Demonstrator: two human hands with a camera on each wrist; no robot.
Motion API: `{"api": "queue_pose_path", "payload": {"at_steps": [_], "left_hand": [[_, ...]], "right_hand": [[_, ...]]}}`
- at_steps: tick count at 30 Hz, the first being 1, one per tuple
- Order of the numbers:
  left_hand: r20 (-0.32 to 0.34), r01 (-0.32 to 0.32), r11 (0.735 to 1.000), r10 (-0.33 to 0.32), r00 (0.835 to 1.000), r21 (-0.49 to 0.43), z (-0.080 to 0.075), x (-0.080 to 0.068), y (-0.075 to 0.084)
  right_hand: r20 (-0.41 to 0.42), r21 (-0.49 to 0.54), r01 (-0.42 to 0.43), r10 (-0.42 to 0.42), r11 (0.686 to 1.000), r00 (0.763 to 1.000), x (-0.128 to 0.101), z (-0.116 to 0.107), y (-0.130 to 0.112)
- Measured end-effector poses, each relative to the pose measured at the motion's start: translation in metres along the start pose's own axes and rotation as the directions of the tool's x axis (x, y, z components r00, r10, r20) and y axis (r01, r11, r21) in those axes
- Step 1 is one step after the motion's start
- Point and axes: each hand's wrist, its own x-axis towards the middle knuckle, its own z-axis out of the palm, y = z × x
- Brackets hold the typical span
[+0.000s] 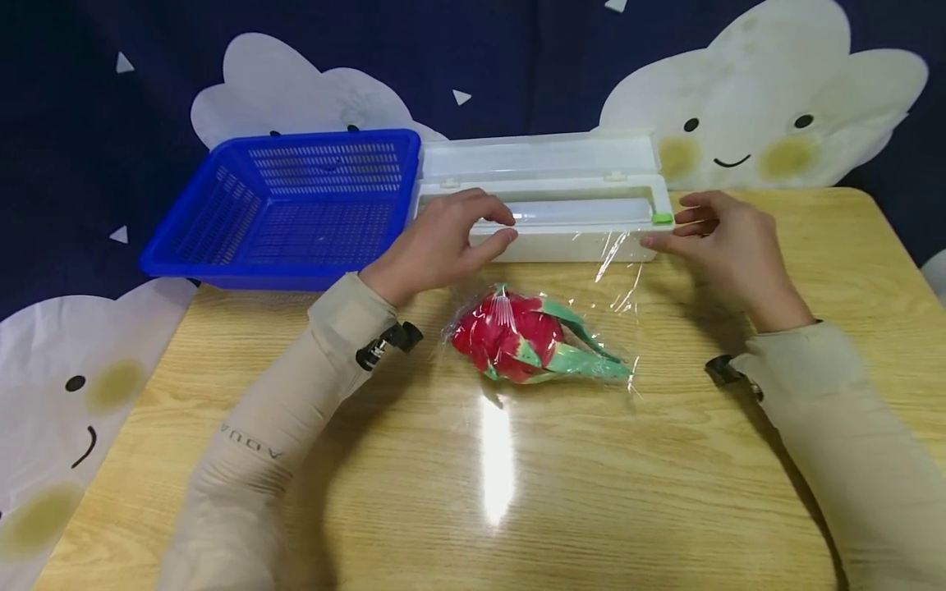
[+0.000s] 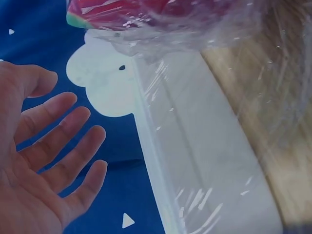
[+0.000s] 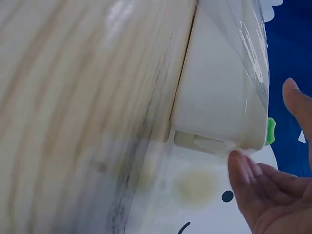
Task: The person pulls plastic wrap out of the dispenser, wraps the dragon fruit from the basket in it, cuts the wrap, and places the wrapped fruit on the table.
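Note:
A red dragon fruit with green leaves (image 1: 510,336), wrapped in clear cling film, lies on the table. Loose film (image 1: 624,283) runs between it and a white cling film box (image 1: 569,246), whose lid stands raised with a film roll (image 1: 591,212) inside. Above the left part of the box is my left hand (image 1: 451,242), thumb and index finger apart. In the left wrist view that hand (image 2: 53,146) has spread, slightly bent fingers holding nothing. My right hand (image 1: 732,250) touches the box's right end, near a green slider (image 1: 662,219); in the right wrist view a fingertip (image 3: 237,161) meets the box's corner.
A blue plastic basket (image 1: 340,271) stands against the box's left end. The wooden table (image 1: 628,492) extends toward me and to the right. Behind it hangs a dark blue cloth (image 1: 517,74) with white smiling clouds.

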Motion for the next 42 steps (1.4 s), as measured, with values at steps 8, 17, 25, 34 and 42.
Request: {"api": "queue_pose_path", "payload": {"at_steps": [8, 17, 25, 34, 42], "left_hand": [[0.01, -0.079, 0.995, 0.078, 0.997, 0.062, -0.005, 0.016, 0.009], [0.057, -0.16, 0.975, 0.153, 0.987, 0.152, -0.011, 0.041, 0.028], [0.112, -0.19, 0.959, 0.169, 0.979, 0.21, -0.01, 0.062, 0.034], [0.265, -0.232, 0.931, 0.157, 0.951, 0.282, -0.009, 0.093, 0.052], [0.368, -0.232, 0.917, 0.103, 0.924, 0.325, 0.002, 0.119, 0.068]], "right_hand": [[0.07, -0.038, 0.022, -0.02, 0.999, 0.997, 0.007, 0.005, 0.004], [0.051, -0.117, 0.071, -0.066, 0.991, 0.997, 0.008, 0.01, 0.006], [0.071, -0.077, 0.13, -0.124, 0.989, 0.99, 0.01, 0.009, 0.005], [0.065, -0.112, 0.138, -0.131, 0.984, 0.989, 0.013, 0.01, 0.002], [0.05, -0.091, 0.14, -0.136, 0.986, 0.989, 0.012, 0.011, 0.002]]}}
